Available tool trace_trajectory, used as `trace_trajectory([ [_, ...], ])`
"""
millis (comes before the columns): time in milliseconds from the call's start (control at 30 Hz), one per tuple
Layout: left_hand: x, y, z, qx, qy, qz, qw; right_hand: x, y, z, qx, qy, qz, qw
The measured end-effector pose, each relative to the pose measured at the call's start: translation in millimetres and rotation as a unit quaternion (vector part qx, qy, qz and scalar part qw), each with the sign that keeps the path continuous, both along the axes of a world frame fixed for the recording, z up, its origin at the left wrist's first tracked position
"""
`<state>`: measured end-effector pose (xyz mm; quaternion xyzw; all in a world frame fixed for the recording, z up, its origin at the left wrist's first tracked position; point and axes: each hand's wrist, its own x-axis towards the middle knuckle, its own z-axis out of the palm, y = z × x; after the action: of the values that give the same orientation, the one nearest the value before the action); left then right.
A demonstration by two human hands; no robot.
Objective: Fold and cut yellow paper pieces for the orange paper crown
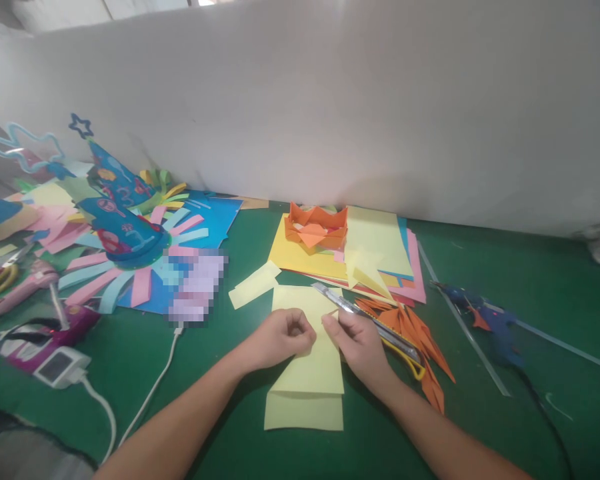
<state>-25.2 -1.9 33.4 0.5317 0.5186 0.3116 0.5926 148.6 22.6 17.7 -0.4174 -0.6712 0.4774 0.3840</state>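
Observation:
Pale yellow paper (313,373) lies on the green table in front of me, with a crosswise fold or overlapping edge near its lower end. My left hand (286,339) is closed over its left side, thumb and fingertips pinched together. Over the right edge, my right hand (360,343) is also closed, thumb against fingers. Whatever either pinch holds is too small or hidden to make out. A utility knife (337,300) slants just behind my right hand, its middle partly covered; I cannot tell whether the hand touches it. Beside that hand are folded orange paper pieces (423,333) and a yellow handle (414,367).
Behind the paper, an orange paper crown-shaped box (317,227) rests on stacked coloured sheets (380,233). A blue glue gun (497,327) and clear glue stick (467,333) lie right. Left are blue cone hats (125,227), a pink glue gun (23,290) and a power strip (55,367) with cables.

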Motion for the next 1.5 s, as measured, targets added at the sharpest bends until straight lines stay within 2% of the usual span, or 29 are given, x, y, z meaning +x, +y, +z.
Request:
trace_trajectory([
  [133,-6,1,5.0,0.004,0.015,-0.017,1.000,-2,-2,1.5,0.002,-0.012,-0.011,1.000],
  [600,-32,6,16.2,0.003,0.108,-0.090,0.990,1,3,6.1,-0.049,0.062,-0.113,0.990],
  [700,-41,7,22.3,-0.002,0.115,-0.110,0.987,1,2,5.5,-0.033,0.053,-0.103,0.993],
  [933,-57,7,29.2,-0.086,0.095,-0.156,0.979,-1,0,7.3,-0.030,0.048,-0.105,0.993],
  [1233,-61,8,32.6,-0.079,0.075,-0.183,0.977,-2,0,8.2,-0.041,0.052,-0.106,0.992],
  [1333,-61,9,31.7,-0.045,0.088,-0.165,0.981,-1,1,10.3,-0.055,0.061,-0.124,0.989],
  [1433,-60,10,28.1,0.003,0.101,-0.094,0.990,1,4,9.7,-0.068,0.080,-0.130,0.986],
  [1500,-58,11,24.9,0.021,0.097,-0.042,0.994,1,5,7.9,-0.070,0.094,-0.101,0.988],
])
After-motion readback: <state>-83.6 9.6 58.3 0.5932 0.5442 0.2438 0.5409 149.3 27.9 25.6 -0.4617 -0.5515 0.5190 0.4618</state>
